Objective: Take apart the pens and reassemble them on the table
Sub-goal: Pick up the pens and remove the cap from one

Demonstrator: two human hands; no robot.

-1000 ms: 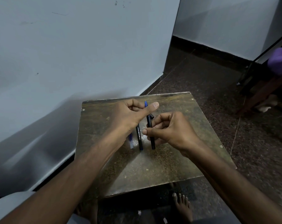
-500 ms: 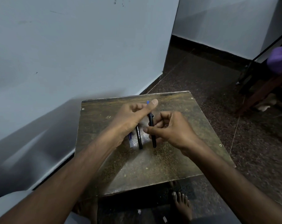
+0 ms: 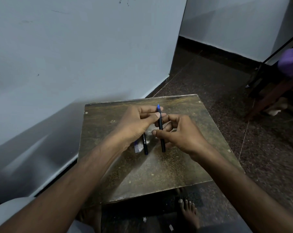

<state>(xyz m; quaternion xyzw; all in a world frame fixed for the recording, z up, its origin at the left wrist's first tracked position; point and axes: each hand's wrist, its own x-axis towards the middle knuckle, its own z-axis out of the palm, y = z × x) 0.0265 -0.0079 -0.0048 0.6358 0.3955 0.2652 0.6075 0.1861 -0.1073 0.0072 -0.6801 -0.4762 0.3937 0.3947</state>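
Slim black pen with a blue tip (image 3: 161, 130) held above the middle of the worn brown square table (image 3: 159, 172), roughly upright in the view, blue point at the far end. Barrel matte black, straight, no clip visible; its lower end shows below the right hand.

Left hand (image 3: 137, 123) pinches the upper part of the pen, thumb pressed across the barrel just under the blue section, fingers curled behind it. Right hand (image 3: 181, 133) grips lower down, thumb and forefinger closed round the barrel, the other fingers loosely bent beside it.

Second black pen with a blue end (image 3: 145, 145) lies flat on the table just left of the held one, partly under the left wrist. Pale lettering runs along its barrel; too small to read with confidence.

Clear plastic pen part with a blue mark (image 3: 137, 147) lies just beside that second pen, on its left, also half hidden by the wrist. Whether the two touch cannot be told.

Bare foot (image 3: 189, 214) on the dark speckled floor (image 3: 243, 106) below the table's near edge. Pale blue-grey wall (image 3: 75, 56) to the left.
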